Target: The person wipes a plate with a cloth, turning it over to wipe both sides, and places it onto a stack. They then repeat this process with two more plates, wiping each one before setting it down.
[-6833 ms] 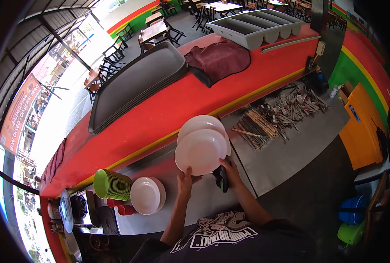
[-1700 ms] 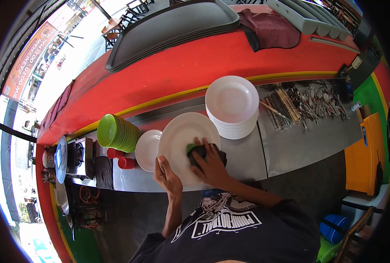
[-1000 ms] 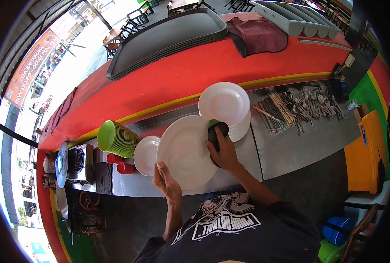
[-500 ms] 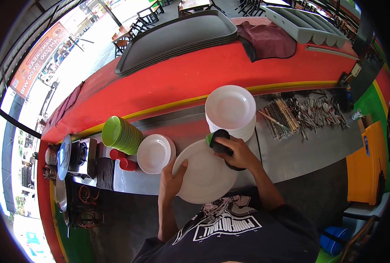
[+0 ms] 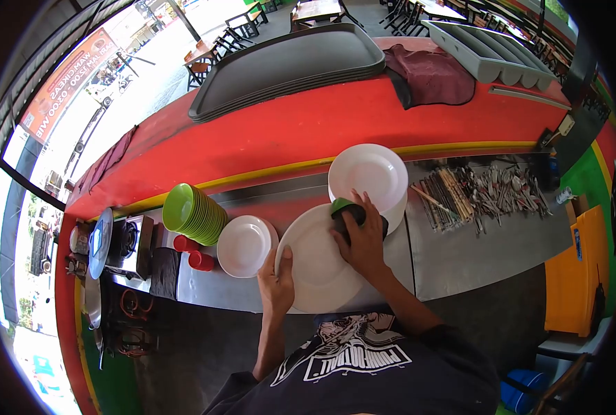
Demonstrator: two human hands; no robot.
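A white plate (image 5: 315,266) is tilted up in front of my chest, its inner face toward me. My left hand (image 5: 276,282) grips its left rim, thumb on the face and fingers behind. My right hand (image 5: 365,242) presses a black and green cloth (image 5: 348,214) against the plate's upper right edge, some fingers stretched out over it. Just beyond stands a stack of white plates (image 5: 369,176), partly hidden by the hand and cloth. Left of the held plate lies a smaller stack of white plates (image 5: 244,247).
Green bowls (image 5: 192,213) and red cups (image 5: 201,261) stand on the left of the steel counter (image 5: 460,256), near a stove (image 5: 129,242). Chopsticks (image 5: 443,194) and loose cutlery (image 5: 505,190) lie to the right. Trays (image 5: 287,66), a maroon cloth (image 5: 432,72) and a grey cutlery holder (image 5: 488,55) top the red wall.
My right hand has turned, its fingers now pointing up with the cloth at the plate's edge. The plate sits slightly higher and further left, still in my left hand.
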